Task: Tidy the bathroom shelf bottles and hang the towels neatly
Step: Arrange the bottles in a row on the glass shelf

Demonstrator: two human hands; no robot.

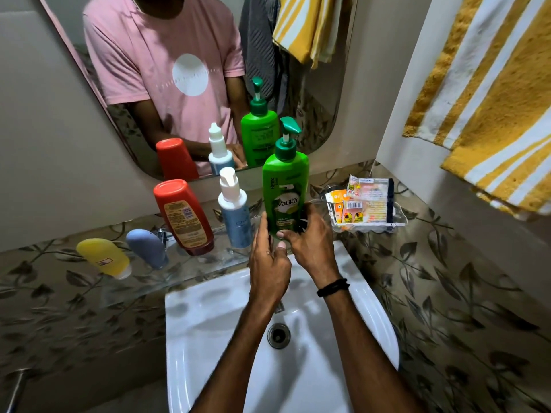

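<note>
Below both grips we see the white sink (208,323); up and to their right hangs a yellow-and-white striped towel (492,99). Just past the grips runs the glass shelf (185,278), and on its right end the green pump bottle (286,186) stands upright: bright green body, darker green pump head with its spout turned right, and a "Vatika" label facing us. The left grip (268,263) curls round its lower left side and the right grip (310,245) wraps its lower right, so both clasp the base. Left of the grips stand a red bottle (182,216) set on its cap, a white-topped blue spray bottle (235,216), a blue tube (147,248) and a yellow tube (104,257). Right of them, sachets (363,201) fill a clear dish (401,217).
</note>
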